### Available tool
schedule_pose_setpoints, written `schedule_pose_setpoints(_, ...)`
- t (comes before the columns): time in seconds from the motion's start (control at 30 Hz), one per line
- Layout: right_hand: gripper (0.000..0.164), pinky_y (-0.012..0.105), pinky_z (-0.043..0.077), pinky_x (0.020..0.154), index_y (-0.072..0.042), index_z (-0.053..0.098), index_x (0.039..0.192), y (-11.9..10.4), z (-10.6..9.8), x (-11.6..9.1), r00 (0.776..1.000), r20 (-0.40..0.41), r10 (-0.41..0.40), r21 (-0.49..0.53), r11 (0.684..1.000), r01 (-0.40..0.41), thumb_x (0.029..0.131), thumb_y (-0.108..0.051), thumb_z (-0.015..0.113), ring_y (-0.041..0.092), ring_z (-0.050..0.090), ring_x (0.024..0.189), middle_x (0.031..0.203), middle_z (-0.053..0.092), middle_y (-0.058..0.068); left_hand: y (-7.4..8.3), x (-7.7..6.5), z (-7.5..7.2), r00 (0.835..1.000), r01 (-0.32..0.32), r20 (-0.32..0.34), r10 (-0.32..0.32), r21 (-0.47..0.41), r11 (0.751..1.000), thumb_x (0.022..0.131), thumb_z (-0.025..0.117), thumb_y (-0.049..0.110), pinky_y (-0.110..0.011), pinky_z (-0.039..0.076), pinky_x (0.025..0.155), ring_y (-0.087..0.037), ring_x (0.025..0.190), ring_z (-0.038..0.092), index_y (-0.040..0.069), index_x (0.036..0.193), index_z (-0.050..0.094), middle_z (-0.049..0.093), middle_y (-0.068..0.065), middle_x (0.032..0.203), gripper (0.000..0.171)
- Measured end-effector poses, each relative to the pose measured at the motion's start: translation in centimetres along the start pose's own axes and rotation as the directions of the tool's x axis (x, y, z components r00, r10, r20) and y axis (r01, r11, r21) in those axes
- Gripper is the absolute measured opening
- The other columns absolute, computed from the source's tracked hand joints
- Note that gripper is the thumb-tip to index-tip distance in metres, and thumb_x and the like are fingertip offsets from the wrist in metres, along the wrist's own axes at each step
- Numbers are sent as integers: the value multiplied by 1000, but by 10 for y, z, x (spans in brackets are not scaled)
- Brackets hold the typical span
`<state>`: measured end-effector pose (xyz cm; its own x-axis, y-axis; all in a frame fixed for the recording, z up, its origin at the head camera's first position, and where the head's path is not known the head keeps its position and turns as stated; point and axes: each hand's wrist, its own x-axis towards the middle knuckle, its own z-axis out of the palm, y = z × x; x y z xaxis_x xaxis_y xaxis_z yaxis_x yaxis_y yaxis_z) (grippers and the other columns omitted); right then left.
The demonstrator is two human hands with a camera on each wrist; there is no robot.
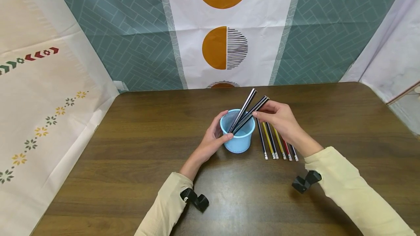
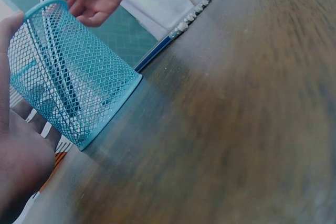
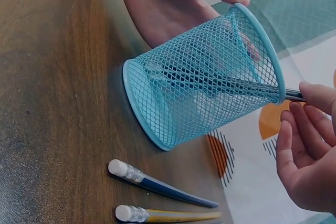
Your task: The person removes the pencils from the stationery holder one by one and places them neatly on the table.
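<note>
A light blue mesh pencil cup stands upright on the table. My left hand grips its left side, thumb at the near rim. Dark striped pencils lean inside the cup, their upper ends sticking out towards the back right. At the cup's right, my right hand pinches the dark pencils near their upper ends between thumb and fingers. Through the mesh, the right wrist view shows the pencils' lower parts inside the cup. How many the right hand pinches is hard to tell.
Right of the cup, several pencils in dark blue, yellow and red lie side by side, white erasers towards me. The brown wooden table ends at a patterned cloth behind. Black cameras are strapped to both wrists.
</note>
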<state>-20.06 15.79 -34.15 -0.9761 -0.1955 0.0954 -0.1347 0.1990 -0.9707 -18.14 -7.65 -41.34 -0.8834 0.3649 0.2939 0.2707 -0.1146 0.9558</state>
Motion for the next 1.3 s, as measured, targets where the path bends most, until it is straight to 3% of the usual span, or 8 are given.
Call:
schedule_pose_setpoints(0.27, 28, 34, 54, 76, 9, 64, 105, 2, 1, 1, 1000, -28, -3, -48, 999, 2, 89, -13, 71, 15, 64, 78, 90, 69, -1, 1, 0, 0, 1000, -9, 8, 9, -10, 1000, 87, 72, 35, -43, 28, 109, -31, 131, 39, 8, 150, 28, 39, -21, 144, 81)
schedule_pose_setpoints(0.57, 24, 27, 54, 73, 11, 63, 97, -2, -1, -1, 998, -55, -17, 17, 1000, 18, 87, -10, 72, 13, 67, 74, 82, 69, -6, 2, -1, 0, 1000, -18, 12, 18, -19, 1000, 89, 70, 24, -44, 30, 108, -32, 131, 40, 7, 150, 27, 39, -22, 143, 77)
schedule_pose_setpoints(0.9, 29, 25, 53, 72, 12, 66, 95, -7, -5, -7, 997, -67, -35, -56, 998, 31, 87, -15, 73, 11, 69, 76, 80, 70, -7, 1, -1, 0, 1000, -10, 15, 10, -20, 1000, 89, 70, 21, -44, 29, 109, -32, 131, 39, 7, 150, 27, 39, -23, 144, 75)
schedule_pose_setpoints(1.07, 28, 26, 53, 74, 10, 68, 96, -11, -5, -10, 998, -59, -36, -95, 995, 30, 88, -17, 73, 11, 69, 77, 85, 72, 0, 2, -1, -1, 1000, -6, 14, 6, -11, 1000, 89, 70, 21, -44, 29, 108, -33, 131, 40, 8, 150, 28, 40, -23, 143, 75)
schedule_pose_setpoints(1.3, 20, 23, 53, 72, 10, 70, 95, -13, -4, -11, 994, -48, -99, -121, 988, 93, 89, -9, 71, 11, 69, 76, 95, 72, 12, 3, -1, -1, 1000, 4, 12, -4, 3, 1000, 89, 70, 24, -44, 30, 108, -31, 130, 41, 10, 150, 28, 40, -21, 143, 76)
